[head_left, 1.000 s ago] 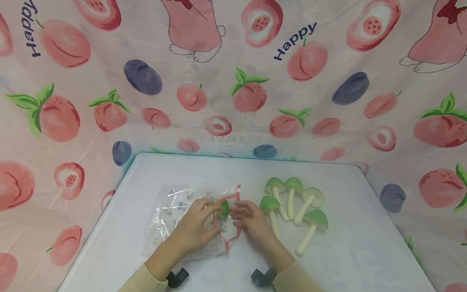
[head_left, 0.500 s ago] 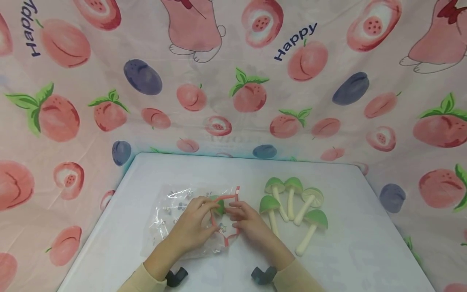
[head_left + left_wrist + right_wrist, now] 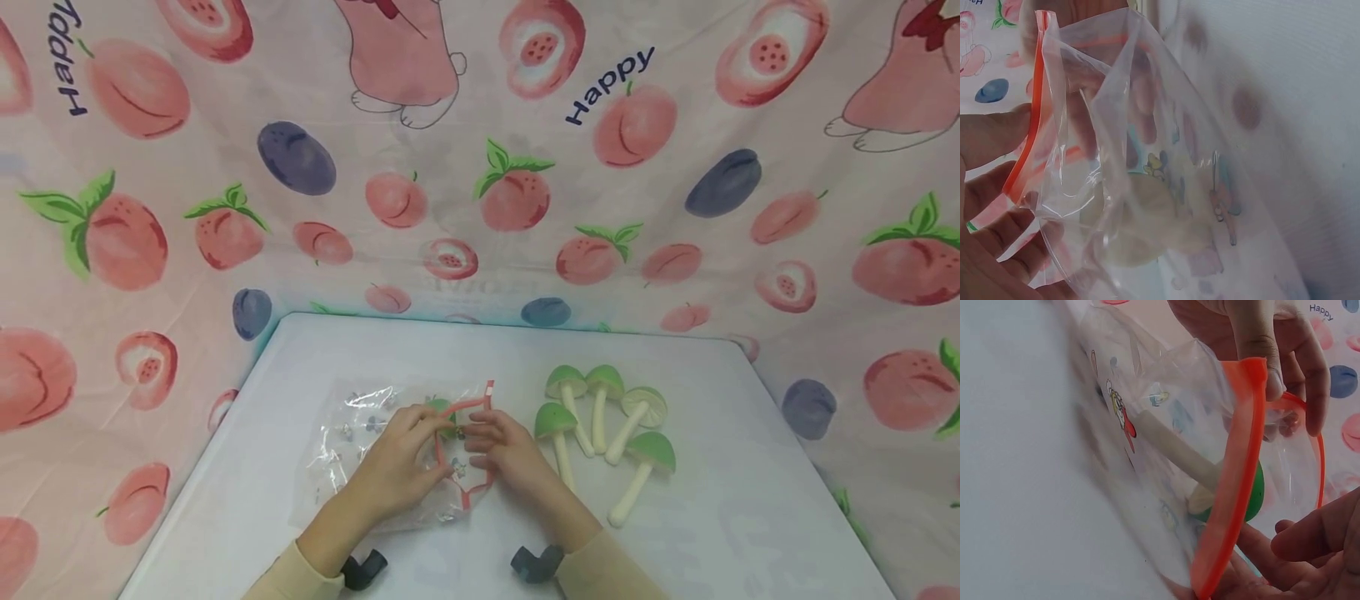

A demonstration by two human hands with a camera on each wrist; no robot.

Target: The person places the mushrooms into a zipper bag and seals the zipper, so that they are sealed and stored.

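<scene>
A clear zip bag [image 3: 341, 454] with an orange-red rim lies on its side, its mouth facing right. My left hand [image 3: 397, 462] pinches the upper edge of that mouth between thumb and fingers. Inside the bag is a toy mushroom with a green cap [image 3: 441, 407]; its pale stem [image 3: 1179, 450] points deeper into the bag in the right wrist view. My right hand [image 3: 517, 454] is at the mouth, fingers loosely extended close to the cap [image 3: 1255, 497] and not curled round it. Whether a fingertip touches the cap is hard to tell. Through the plastic, the mushroom [image 3: 1138, 219] looks blurred.
To the right of the bag, several green-capped mushrooms [image 3: 637, 479] lie on the white table [image 3: 750, 517]. Black wrist mounts [image 3: 536, 565] show below both hands. A fruit-patterned cloth [image 3: 480, 167] hangs behind and at the sides.
The mushroom has moved left, deeper into the bag, and more of its cap is behind my left fingers. My right hand followed it slightly leftward. The left hand stays at the rim.
</scene>
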